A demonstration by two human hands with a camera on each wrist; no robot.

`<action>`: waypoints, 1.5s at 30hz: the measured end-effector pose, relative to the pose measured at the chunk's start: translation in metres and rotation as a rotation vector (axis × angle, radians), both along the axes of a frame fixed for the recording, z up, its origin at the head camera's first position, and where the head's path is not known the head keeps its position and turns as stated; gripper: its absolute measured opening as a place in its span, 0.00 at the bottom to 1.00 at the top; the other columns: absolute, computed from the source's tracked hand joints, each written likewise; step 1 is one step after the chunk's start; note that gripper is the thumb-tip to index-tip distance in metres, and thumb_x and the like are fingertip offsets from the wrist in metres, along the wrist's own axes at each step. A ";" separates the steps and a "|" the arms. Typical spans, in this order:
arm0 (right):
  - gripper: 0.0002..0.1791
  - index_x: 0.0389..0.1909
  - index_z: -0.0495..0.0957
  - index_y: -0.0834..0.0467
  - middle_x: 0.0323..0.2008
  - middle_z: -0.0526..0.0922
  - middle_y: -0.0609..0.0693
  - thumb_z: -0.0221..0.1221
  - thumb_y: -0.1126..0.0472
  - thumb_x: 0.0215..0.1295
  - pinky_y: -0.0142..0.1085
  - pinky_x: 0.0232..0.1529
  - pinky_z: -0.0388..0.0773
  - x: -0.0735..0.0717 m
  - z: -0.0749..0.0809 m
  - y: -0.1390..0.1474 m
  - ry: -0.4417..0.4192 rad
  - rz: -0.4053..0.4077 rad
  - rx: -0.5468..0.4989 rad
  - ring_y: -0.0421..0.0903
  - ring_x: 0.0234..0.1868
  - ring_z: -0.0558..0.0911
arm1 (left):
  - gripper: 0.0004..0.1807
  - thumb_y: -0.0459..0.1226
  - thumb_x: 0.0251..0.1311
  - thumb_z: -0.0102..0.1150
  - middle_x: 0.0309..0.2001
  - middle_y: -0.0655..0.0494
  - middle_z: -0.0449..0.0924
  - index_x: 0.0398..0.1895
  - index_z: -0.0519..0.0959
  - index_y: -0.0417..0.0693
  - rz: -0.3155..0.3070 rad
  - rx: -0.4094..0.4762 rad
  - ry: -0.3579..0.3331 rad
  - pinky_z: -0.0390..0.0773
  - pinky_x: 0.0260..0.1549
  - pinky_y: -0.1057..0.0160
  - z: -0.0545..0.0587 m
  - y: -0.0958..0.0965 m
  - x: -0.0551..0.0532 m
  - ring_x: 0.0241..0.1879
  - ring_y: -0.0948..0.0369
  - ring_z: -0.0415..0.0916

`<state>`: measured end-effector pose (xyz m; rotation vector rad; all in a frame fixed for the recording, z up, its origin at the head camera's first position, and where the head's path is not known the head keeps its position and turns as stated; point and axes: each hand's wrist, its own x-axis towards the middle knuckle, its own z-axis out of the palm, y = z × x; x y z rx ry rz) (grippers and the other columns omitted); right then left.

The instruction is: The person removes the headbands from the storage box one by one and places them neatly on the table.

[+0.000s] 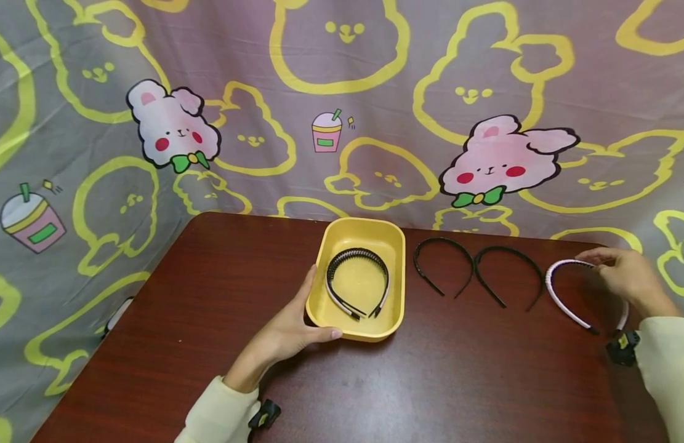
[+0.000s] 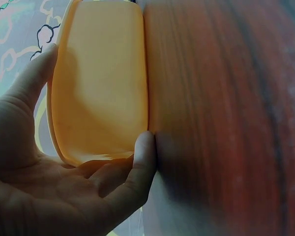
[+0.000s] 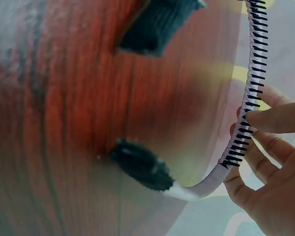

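Note:
At the right end of the table, my right hand (image 1: 632, 277) pinches a white headband (image 1: 563, 295) by its curved band. In the right wrist view the headband (image 3: 253, 64) shows black teeth along its inner side and black tips, with thumb and fingers on the toothed part. My left hand (image 1: 289, 326) grips the near left corner of a yellow plastic box (image 1: 399, 277), thumb at the front rim. The left wrist view has fingers along the box's (image 2: 103, 83) side and lower edge. Inside the box lie headbands (image 1: 357, 253), black and white, overlapping each other.
Two thin black headbands, one nearer the box (image 1: 419, 264) and one beside the white headband (image 1: 508, 249), lie in a row right of the box. The dark wooden table (image 1: 220, 295) meets a cartoon-print curtain (image 1: 375, 111) at its back edge.

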<state>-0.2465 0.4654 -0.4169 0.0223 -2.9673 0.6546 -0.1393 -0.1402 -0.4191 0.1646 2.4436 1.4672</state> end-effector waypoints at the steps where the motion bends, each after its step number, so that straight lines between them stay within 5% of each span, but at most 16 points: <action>1: 0.18 0.48 0.83 0.70 0.30 0.84 0.55 0.50 0.75 0.61 0.31 0.26 0.66 0.000 -0.001 0.000 0.002 -0.001 0.000 0.34 0.26 0.67 | 0.71 0.45 0.53 0.82 0.86 0.48 0.42 0.87 0.35 0.66 -0.001 0.001 -0.001 0.51 0.79 0.37 0.000 0.000 0.000 0.83 0.44 0.48; 10: 0.18 0.49 0.82 0.71 0.26 0.80 0.55 0.48 0.74 0.64 0.34 0.26 0.63 -0.004 -0.001 -0.002 -0.010 -0.009 0.008 0.40 0.24 0.66 | 0.71 0.44 0.52 0.82 0.86 0.49 0.43 0.87 0.35 0.64 0.002 0.006 0.002 0.50 0.80 0.38 -0.001 0.000 -0.001 0.83 0.45 0.47; 24: 0.19 0.47 0.83 0.71 0.36 0.85 0.68 0.50 0.75 0.58 0.34 0.26 0.65 -0.013 -0.008 0.005 -0.020 -0.013 0.026 0.44 0.26 0.69 | 0.71 0.43 0.53 0.82 0.86 0.51 0.41 0.87 0.34 0.61 -0.013 0.017 0.009 0.48 0.80 0.38 -0.001 -0.001 -0.002 0.83 0.46 0.45; 31: 0.18 0.48 0.82 0.72 0.29 0.83 0.60 0.49 0.73 0.63 0.34 0.25 0.63 -0.013 -0.013 0.005 -0.026 -0.031 0.001 0.43 0.24 0.67 | 0.71 0.44 0.53 0.82 0.86 0.48 0.43 0.87 0.35 0.63 -0.009 0.019 0.012 0.49 0.80 0.38 -0.002 -0.001 -0.002 0.83 0.45 0.48; 38: 0.22 0.49 0.83 0.72 0.40 0.84 0.70 0.47 0.75 0.58 0.33 0.26 0.62 -0.013 -0.015 0.007 -0.015 -0.023 -0.003 0.40 0.24 0.67 | 0.72 0.43 0.52 0.82 0.86 0.47 0.43 0.87 0.35 0.61 -0.008 0.029 0.012 0.49 0.80 0.38 -0.001 0.000 -0.001 0.83 0.45 0.48; 45: 0.18 0.50 0.83 0.71 0.44 0.82 0.73 0.48 0.72 0.67 0.31 0.29 0.61 -0.012 -0.013 0.005 -0.039 -0.033 0.014 0.46 0.28 0.69 | 0.71 0.43 0.53 0.82 0.86 0.48 0.43 0.87 0.35 0.62 -0.009 0.019 0.011 0.50 0.80 0.38 -0.002 0.000 -0.002 0.83 0.45 0.48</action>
